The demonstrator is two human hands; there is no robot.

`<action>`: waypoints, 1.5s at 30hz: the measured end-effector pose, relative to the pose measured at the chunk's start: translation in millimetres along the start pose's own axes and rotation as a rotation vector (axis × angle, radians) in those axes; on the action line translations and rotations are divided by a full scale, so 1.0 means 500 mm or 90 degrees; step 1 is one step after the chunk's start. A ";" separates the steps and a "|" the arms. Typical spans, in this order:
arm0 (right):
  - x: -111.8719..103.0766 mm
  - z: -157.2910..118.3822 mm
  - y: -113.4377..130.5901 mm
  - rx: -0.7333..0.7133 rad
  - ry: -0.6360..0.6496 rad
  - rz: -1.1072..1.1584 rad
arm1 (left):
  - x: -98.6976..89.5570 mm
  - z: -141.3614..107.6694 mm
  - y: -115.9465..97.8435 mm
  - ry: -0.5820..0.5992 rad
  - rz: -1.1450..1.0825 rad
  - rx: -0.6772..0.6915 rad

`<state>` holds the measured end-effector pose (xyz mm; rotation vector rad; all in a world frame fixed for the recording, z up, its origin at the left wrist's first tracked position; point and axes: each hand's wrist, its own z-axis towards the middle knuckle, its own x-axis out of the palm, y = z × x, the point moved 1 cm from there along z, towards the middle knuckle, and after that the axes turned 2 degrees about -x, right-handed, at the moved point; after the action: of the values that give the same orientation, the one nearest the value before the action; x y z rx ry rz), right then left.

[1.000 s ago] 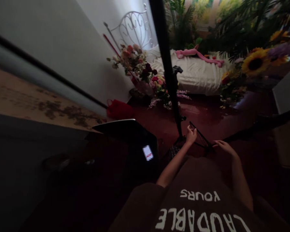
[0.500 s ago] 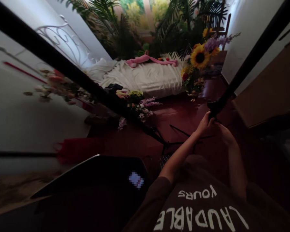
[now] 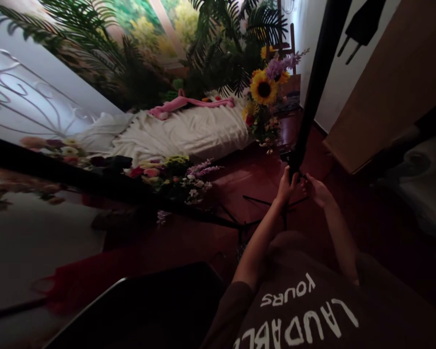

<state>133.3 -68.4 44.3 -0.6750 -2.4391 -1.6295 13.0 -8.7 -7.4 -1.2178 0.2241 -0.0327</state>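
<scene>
A black light-stand pole (image 3: 312, 97) rises from a dark collar (image 3: 292, 157) and leans toward the upper right. My left hand (image 3: 285, 188) is wrapped round the stand just below that collar. On the other side, my right hand (image 3: 319, 191) is close beside the same part, thumb and fingers loosely curled and slightly apart. Whether its fingertips touch a small knob there is too dark to make out. Thin tripod legs (image 3: 257, 199) spread over the floor beyond my forearms.
Another black pole (image 3: 76, 179) crosses on the left. A two-pin plug (image 3: 365, 26) hangs at upper right, before a brown board (image 3: 370, 102). Ahead are a white-draped bed (image 3: 189, 133), a pink plush toy (image 3: 174, 104), sunflowers (image 3: 263, 89) and other flowers. A dark panel (image 3: 148, 305) stands lower left.
My view has turned, so the room has shifted leftward and the pole looks more upright. My right hand's fingers have come slightly away from the stand; my left hand keeps its grip.
</scene>
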 end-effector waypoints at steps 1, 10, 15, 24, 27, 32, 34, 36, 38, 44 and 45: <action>0.000 0.002 -0.001 -0.005 -0.011 -0.017 | 0.001 0.000 0.002 -0.004 0.003 0.005; -0.015 0.014 -0.004 -0.137 -0.012 -0.233 | 0.007 0.003 0.009 -0.042 0.020 0.030; -0.018 0.001 0.009 -0.303 -0.023 -0.395 | 0.005 0.002 0.002 -0.038 0.016 0.027; 0.037 -0.006 0.070 -0.501 -0.089 -0.415 | 0.005 0.001 0.005 -0.018 0.009 0.000; 0.073 0.024 0.077 -0.490 -0.072 -0.501 | 0.006 0.002 0.011 -0.010 -0.010 -0.013; 0.110 0.087 0.077 -0.404 -0.043 -0.540 | 0.008 0.003 0.013 0.009 -0.016 -0.050; 0.119 0.094 0.081 -0.404 -0.012 -0.502 | 0.007 0.002 0.007 0.000 -0.018 -0.051; 0.129 0.090 0.091 -0.408 0.016 -0.455 | 0.007 0.001 -0.002 0.004 -0.029 -0.051; 0.146 0.078 0.114 -0.418 0.026 -0.414 | 0.006 -0.001 -0.009 0.023 -0.045 -0.055; 0.222 0.054 0.248 -0.614 0.009 -0.363 | 0.003 -0.006 -0.015 0.033 -0.059 -0.053; 0.232 0.055 0.268 -0.645 0.010 -0.358 | 0.003 -0.006 -0.016 0.027 -0.055 -0.052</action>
<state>91.6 32.4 186.5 0.0009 -1.7106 -3.0795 14.5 -14.4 -1.1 -1.3083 0.2106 -0.1256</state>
